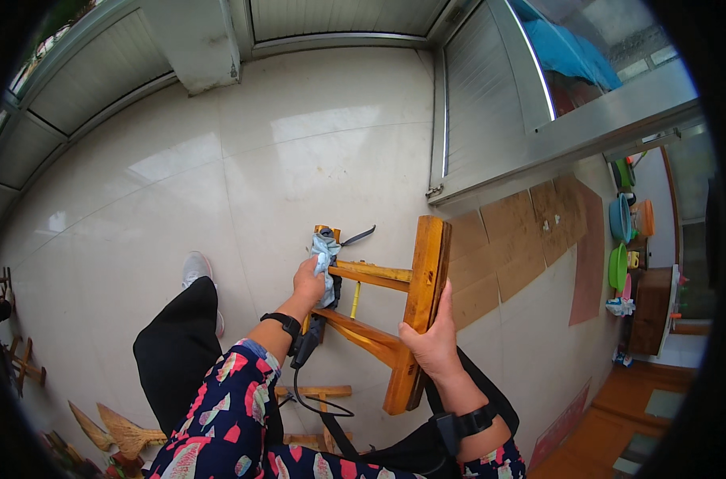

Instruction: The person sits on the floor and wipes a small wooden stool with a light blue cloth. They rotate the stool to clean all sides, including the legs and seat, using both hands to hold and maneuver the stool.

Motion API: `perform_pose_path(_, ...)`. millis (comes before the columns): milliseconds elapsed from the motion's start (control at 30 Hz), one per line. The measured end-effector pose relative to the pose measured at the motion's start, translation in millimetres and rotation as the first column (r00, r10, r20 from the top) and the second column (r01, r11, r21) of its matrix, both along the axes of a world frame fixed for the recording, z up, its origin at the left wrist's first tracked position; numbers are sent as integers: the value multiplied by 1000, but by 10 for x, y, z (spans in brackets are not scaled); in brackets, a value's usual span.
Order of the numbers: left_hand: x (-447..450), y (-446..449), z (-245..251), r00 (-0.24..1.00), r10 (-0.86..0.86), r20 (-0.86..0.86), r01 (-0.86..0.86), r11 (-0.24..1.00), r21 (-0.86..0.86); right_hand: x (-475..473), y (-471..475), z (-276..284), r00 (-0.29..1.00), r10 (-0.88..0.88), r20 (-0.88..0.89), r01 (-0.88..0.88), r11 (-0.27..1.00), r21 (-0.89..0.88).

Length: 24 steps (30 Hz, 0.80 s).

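Observation:
A small wooden folding stool (372,341) is held tilted before me, its slatted wooden bar (424,299) at the right and its crossed legs reaching left. My left hand (310,282) presses a light blue cloth (325,251) against the dark wrapped end of the stool. The fingers of my left hand are partly hidden by the cloth. My right hand (433,332) grips the near half of the thick bar, thumb on top and fingers along its right side. A dark strap (359,235) sticks out beyond the cloth.
Flattened cardboard (512,239) lies on the tiled floor at the right, beside an open metal door (488,102). Another wooden frame (321,392) stands close to my legs. Brooms (123,428) lie at lower left. Plastic basins (618,263) and a wooden cabinet (653,311) are at far right.

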<state>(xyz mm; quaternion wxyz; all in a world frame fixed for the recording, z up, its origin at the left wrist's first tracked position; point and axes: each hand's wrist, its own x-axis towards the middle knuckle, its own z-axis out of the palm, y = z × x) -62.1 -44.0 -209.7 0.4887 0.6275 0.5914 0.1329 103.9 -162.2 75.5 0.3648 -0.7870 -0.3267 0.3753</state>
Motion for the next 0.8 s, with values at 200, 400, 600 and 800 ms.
perform_pose_path(200,223,1,342,993,-33,116,24,996,85,-7,-4,37,996,53,73,-47,996,-77)
perform_pose_path(400,401,-93,768,979,-19,203,6,998,62,-9,-29,-72,983,72,168,-57,994,-91)
perform_pose_path(600,515,-121,1216,976,-45,215,32,998,61,-18,-5,-123,975,78,210,-39,982,-185)
perform_pose_path(800,499,-54,1916,926,-170,337,197,979,-48,8,-1,-68,978,73,196,-42,986,-159)
